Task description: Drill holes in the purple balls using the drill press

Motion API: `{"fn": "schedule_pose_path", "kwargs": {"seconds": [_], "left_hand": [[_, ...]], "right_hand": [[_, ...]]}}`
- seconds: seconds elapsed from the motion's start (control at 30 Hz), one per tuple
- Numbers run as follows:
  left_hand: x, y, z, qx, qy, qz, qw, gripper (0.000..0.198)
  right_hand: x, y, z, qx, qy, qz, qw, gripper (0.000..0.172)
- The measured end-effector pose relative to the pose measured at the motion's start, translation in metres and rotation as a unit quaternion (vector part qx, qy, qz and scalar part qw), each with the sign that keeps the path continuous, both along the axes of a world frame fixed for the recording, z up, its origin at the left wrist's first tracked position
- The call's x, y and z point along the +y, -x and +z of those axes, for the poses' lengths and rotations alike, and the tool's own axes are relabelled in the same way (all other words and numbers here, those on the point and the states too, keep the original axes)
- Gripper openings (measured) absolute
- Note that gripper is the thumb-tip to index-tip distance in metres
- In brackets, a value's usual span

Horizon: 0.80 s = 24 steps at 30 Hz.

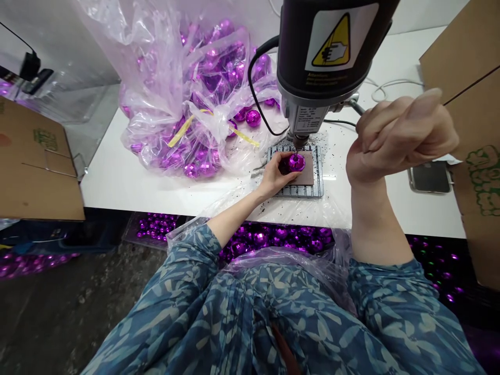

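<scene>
My left hand is closed round a shiny purple faceted ball, thumb and fingers at its sides. The ball sits on a brown board over the slotted metal base of a drill press. The drill's chuck is right above the ball; whether the bit touches it I cannot tell. Raised at the right, my right hand is closed round the end of the drill press lever, whose grip is hidden by the fingers.
A clear plastic bag of purple balls lies on the white table, tied with a yellow strip. Below the edge are more purple balls in plastic. A phone and cardboard boxes are at the right. Another box stands left.
</scene>
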<state>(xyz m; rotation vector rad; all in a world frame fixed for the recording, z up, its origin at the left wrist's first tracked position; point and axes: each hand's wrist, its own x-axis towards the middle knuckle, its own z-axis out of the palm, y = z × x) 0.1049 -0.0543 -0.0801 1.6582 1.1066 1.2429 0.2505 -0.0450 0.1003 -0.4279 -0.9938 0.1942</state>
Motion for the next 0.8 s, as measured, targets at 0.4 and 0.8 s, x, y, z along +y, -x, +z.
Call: {"fn": "schedule_pose_path", "kwargs": {"seconds": [0.4, 0.8], "left_hand": [[0.0, 0.0, -0.002, -0.008, -0.017, 0.007, 1.0, 0.059], [-0.004, 0.001, 0.009, 0.022, -0.022, 0.042, 0.999, 0.056]], "right_hand": [[0.024, -0.02, -0.048, -0.083, -0.048, -0.058, 0.994, 0.068], [0.019, -0.005, 0.065, -0.117, 0.125, 0.013, 0.985, 0.082]]}}
